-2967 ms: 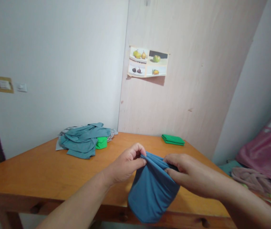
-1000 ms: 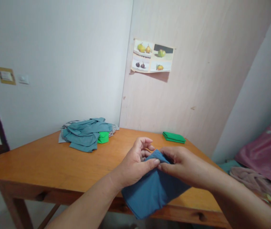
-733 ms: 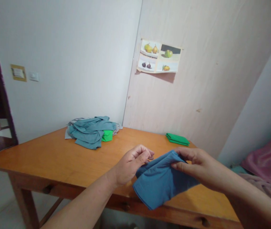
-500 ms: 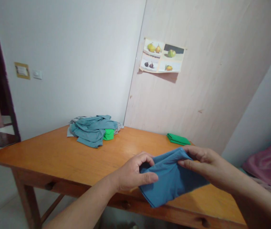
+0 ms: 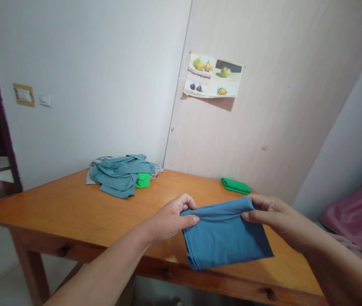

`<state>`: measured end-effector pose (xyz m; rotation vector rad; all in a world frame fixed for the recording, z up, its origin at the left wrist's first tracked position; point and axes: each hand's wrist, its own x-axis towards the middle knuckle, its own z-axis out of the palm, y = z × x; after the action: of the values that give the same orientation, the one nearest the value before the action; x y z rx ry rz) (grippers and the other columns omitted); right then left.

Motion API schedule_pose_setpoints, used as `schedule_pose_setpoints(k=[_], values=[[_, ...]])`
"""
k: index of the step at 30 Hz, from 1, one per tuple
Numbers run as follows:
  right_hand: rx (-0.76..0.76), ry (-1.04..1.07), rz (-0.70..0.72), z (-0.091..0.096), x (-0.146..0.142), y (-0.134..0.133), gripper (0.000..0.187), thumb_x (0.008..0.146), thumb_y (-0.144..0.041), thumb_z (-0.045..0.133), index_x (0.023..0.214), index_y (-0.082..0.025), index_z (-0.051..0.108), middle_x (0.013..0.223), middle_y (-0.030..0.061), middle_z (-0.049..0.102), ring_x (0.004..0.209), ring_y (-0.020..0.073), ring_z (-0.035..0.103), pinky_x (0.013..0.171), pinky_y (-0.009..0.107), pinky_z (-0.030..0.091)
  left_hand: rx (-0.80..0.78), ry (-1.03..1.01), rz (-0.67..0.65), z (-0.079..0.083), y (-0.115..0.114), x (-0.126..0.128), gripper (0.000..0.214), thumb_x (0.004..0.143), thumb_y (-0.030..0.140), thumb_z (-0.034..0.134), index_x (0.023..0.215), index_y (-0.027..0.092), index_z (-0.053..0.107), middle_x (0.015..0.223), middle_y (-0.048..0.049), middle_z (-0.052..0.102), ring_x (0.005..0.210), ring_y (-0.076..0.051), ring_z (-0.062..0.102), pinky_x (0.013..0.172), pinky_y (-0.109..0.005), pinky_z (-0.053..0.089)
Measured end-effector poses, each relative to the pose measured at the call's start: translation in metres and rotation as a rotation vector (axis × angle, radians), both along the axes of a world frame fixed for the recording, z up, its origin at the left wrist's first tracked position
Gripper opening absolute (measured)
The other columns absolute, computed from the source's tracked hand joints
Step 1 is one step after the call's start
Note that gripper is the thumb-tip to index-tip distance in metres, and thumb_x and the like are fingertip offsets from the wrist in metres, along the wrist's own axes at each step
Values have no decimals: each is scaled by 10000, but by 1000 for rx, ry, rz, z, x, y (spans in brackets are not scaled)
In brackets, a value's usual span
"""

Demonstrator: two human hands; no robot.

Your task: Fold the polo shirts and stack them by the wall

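A folded blue cloth point(image 5: 225, 240) hangs between my two hands above the table's front edge, with layered edges showing at its lower left. My left hand point(image 5: 176, 219) pinches its upper left corner, thumb in front and fingers behind. At the upper right corner, my right hand point(image 5: 267, 210) grips the fabric the same way. The top edge runs nearly straight between them, with some creases below it. Whether the cloth is a garment, I cannot tell.
On the wooden table point(image 5: 72, 208), a heap of grey-green clothes point(image 5: 117, 174) with a bright green piece point(image 5: 142, 180) lies at the back left. A folded green cloth point(image 5: 236, 185) rests at the back right. Pink fabric point(image 5: 356, 212) is at the far right.
My left hand has shifted up and left to the cloth's upper corner. The cloth's top edge is now stretched straighter, and its front hangs flatter. My right hand keeps its hold.
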<state>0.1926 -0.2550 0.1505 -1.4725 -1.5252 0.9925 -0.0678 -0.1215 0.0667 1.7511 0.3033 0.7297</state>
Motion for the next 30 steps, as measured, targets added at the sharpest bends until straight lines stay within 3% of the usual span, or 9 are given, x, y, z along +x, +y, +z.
schedule_pose_setpoints(k=[3, 6, 10, 13, 16, 18, 22, 25, 30], values=[[27, -74, -5, -3, 4, 9, 180, 728, -297, 723, 860, -181, 683, 857, 12, 694, 820, 182, 614, 790, 298, 478, 13, 52, -37, 10, 11, 1, 462, 820, 363, 712, 1196, 169, 525, 1057, -54, 625, 861, -134, 573, 760, -257, 446], [65, -168, -33, -9, 10, 24, 134, 692, -247, 685, 795, -181, 629, 755, -24, 631, 736, 151, 566, 693, 260, 435, 135, 142, -26, 21, 26, 5, 390, 822, 319, 672, 1167, 154, 602, 1078, -68, 661, 923, -166, 600, 827, -292, 468], [142, -319, -92, -21, 18, 53, 143, 674, -214, 614, 812, -184, 592, 709, -42, 578, 690, 142, 539, 634, 250, 400, 424, 223, 85, 33, 54, 15, 240, 835, 274, 587, 1037, 160, 649, 943, -27, 670, 845, -166, 601, 770, -290, 470], [264, -490, -172, -33, 21, 78, 161, 704, -220, 566, 852, -187, 618, 775, -9, 625, 755, 172, 576, 684, 275, 426, 731, 258, 293, 34, 74, 26, 203, 850, 227, 550, 1024, 182, 643, 961, -38, 676, 892, -194, 603, 808, -322, 455], [488, -787, -351, -57, 19, 96, 182, 783, -257, 562, 917, -201, 671, 978, 55, 676, 977, 229, 577, 854, 331, 421, 1055, 316, 512, 23, 84, 33, 211, 853, 168, 538, 1048, 196, 616, 1041, -70, 666, 1018, -243, 576, 915, -392, 405], [549, -935, -425, -80, 16, 100, 214, 836, -264, 547, 993, -208, 682, 1076, 82, 669, 1068, 253, 547, 917, 355, 399, 1204, 396, 565, 9, 83, 33, 195, 864, 127, 506, 1025, 190, 597, 1038, -87, 648, 1028, -257, 556, 924, -412, 384], [508, -1029, -369, -126, 9, 90, 244, 859, -217, 541, 1067, -202, 667, 1102, 96, 658, 1055, 255, 548, 921, 358, 398, 1367, 528, 476, -30, 66, 25, 149, 908, 113, 460, 960, 192, 574, 984, -83, 620, 940, -243, 533, 876, -395, 389], [485, -1040, -312, -145, 7, 74, 249, 864, -197, 532, 1078, -209, 657, 1147, 91, 643, 1053, 253, 549, 926, 363, 400, 1438, 553, 396, -52, 50, 17, 100, 919, 141, 491, 957, 198, 564, 969, -69, 603, 941, -239, 516, 891, -391, 383], [443, -1038, -221, -151, 17, 56, 262, 872, -193, 514, 1094, -205, 652, 1209, 105, 622, 1084, 256, 546, 938, 377, 422, 1458, 542, 315, -59, 36, 11, 46, 936, 198, 513, 919, 198, 556, 930, -54, 583, 917, -229, 503, 874, -377, 382]])
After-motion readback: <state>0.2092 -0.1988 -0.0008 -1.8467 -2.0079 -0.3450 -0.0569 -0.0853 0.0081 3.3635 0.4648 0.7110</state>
